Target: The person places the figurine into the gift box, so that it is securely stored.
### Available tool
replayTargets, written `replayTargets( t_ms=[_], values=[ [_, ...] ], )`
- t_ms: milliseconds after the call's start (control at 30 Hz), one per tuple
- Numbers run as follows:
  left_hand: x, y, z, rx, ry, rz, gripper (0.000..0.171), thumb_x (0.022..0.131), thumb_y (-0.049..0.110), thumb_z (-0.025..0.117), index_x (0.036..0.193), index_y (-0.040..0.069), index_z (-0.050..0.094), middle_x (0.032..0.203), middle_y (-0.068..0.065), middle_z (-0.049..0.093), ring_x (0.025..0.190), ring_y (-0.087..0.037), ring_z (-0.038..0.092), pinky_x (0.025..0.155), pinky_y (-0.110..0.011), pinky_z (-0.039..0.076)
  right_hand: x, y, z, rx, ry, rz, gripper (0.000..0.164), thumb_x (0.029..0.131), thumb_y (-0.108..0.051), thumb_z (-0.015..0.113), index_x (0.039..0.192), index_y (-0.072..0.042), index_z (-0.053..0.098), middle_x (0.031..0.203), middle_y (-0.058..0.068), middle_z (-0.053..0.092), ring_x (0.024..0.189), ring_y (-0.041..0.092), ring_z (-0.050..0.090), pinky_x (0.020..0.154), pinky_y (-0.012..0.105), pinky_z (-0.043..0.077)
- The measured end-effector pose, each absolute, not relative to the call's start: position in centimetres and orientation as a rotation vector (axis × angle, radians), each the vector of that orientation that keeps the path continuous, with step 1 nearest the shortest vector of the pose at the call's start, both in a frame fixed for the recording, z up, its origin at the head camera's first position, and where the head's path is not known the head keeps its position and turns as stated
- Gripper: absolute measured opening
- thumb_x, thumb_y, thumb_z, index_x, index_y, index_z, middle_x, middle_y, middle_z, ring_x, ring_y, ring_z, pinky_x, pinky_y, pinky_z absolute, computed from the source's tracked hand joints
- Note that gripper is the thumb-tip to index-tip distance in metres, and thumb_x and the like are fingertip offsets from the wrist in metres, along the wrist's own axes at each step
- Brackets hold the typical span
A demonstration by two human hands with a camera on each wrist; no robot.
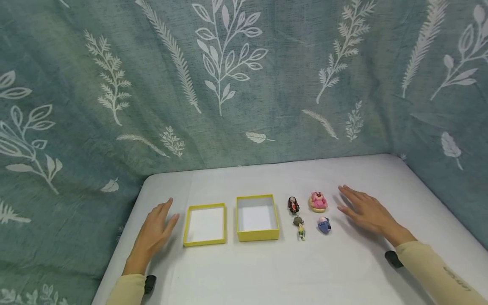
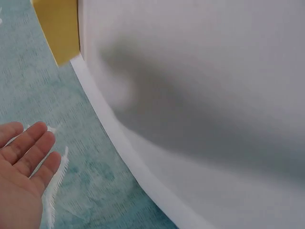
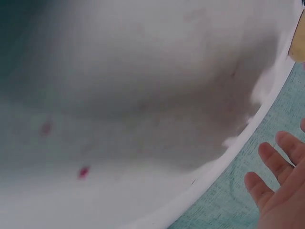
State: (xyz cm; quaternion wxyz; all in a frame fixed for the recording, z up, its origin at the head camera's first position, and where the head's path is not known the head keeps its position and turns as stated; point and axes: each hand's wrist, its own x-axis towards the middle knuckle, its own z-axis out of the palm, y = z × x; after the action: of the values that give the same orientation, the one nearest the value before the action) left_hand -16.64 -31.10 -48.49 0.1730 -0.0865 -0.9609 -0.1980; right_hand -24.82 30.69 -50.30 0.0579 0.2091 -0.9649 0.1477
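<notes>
My left hand hovers with extended fingers over the table's left side, holding nothing. Just right of it lies a shallow yellow-rimmed box lid, its white inside facing up. Beside that stands a deeper yellow box, with a white interior. Four small figures lie right of the box: a dark-haired doll, a pink bear on a yellowish ring, a brown-headed figure in yellow and green, and a blue figure. My right hand, fingers spread and holding nothing, is nearest the pink bear.
A white cloth covers the table. Behind it and along the sides hangs a green-blue curtain with white leaf prints. In the right wrist view, small red spots mark the white surface.
</notes>
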Motion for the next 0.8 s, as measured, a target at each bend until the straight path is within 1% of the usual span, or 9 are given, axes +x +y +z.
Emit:
replayTargets(
  t_ms=[267, 500, 800],
  values=[
    [-16.8, -28.5, -49.0, -0.325, -2.68, -0.629, 0.055, 0.102, 0.032, 0.051, 0.147, 0.003, 0.041, 0.135, -0.02, 0.055, 0.122, -0.039, 0.053, 0.101, -0.058, 0.046, -25.1, 29.4, -50.0, 0.66, -2.946, 0.579, 0.067, 0.098, -0.042, 0.055, 0.15, -0.004, 0.036, 0.146, 0.027, 0.043, 0.13, 0.05, 0.041, 0.104, 0.07, 0.034],
    [-16.6, -25.8, -49.2, -0.368, -2.709, -0.736, 0.057, 0.103, 0.038, 0.047, 0.151, 0.008, 0.037, 0.139, -0.014, 0.053, 0.127, -0.033, 0.051, 0.106, -0.054, 0.045, -25.1, 28.5, -50.2, 0.682, -2.928, 0.593, 0.066, 0.098, -0.041, 0.057, 0.147, -0.001, 0.039, 0.139, 0.028, 0.049, 0.125, 0.05, 0.046, 0.101, 0.069, 0.038],
    [-16.0, -22.7, -49.4, -0.405, -2.707, -0.926, 0.06, 0.101, 0.039, 0.051, 0.153, 0.012, 0.034, 0.136, -0.007, 0.057, 0.129, -0.028, 0.052, 0.105, -0.052, 0.047, -25.4, 27.8, -50.5, 0.705, -2.924, 0.613, 0.066, 0.098, -0.04, 0.058, 0.147, 0.0, 0.039, 0.136, 0.027, 0.052, 0.124, 0.049, 0.048, 0.101, 0.07, 0.038]
  ],
)
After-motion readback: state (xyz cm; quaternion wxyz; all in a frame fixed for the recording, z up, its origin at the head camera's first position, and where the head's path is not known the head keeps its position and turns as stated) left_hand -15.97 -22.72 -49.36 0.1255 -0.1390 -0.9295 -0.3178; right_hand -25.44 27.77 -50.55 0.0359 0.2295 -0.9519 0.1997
